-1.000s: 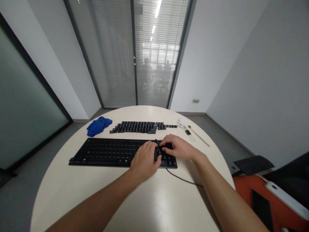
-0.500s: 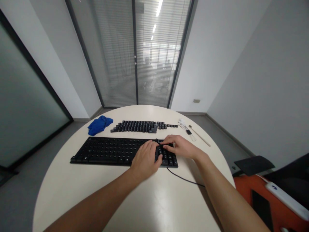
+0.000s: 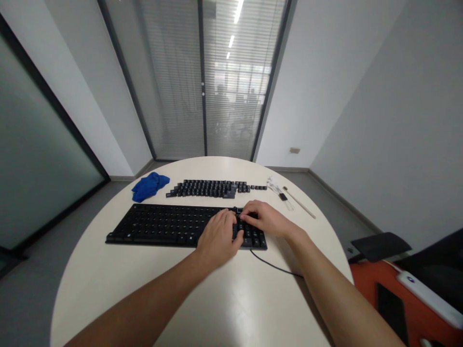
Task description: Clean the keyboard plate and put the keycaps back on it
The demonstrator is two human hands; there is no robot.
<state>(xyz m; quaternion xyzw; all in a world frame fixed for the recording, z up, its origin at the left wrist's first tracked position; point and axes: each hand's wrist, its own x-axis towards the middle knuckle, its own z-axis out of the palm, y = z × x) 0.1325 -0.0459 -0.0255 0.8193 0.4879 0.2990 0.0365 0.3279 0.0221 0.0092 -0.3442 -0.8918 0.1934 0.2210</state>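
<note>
A long black keyboard point(image 3: 159, 224) lies on the round cream table point(image 3: 224, 308). Most of it has no keycaps, while keys still sit on the number pad at its right end. My left hand point(image 3: 220, 236) rests across the keyboard just left of the number pad, fingers stretched out, thumb apart. My right hand point(image 3: 265, 218) is over the top of the number pad, fingertips drawn together near my left fingertips. Anything between them is too small to make out. Behind the keyboard, loose black keycaps point(image 3: 206, 188) stand in rows.
A crumpled blue cloth point(image 3: 150, 186) lies at the back left. Back right are a wire keycap puller point(image 3: 284, 197), a small white tangled item point(image 3: 274, 184) and a thin wooden-handled brush point(image 3: 300, 202). The black cable point(image 3: 275, 266) runs toward my right arm. An orange chair point(image 3: 365, 279) stands at right.
My right hand's fingers have curled in more and drawn together over the number pad. My left hand and the keyboard stay where they were.
</note>
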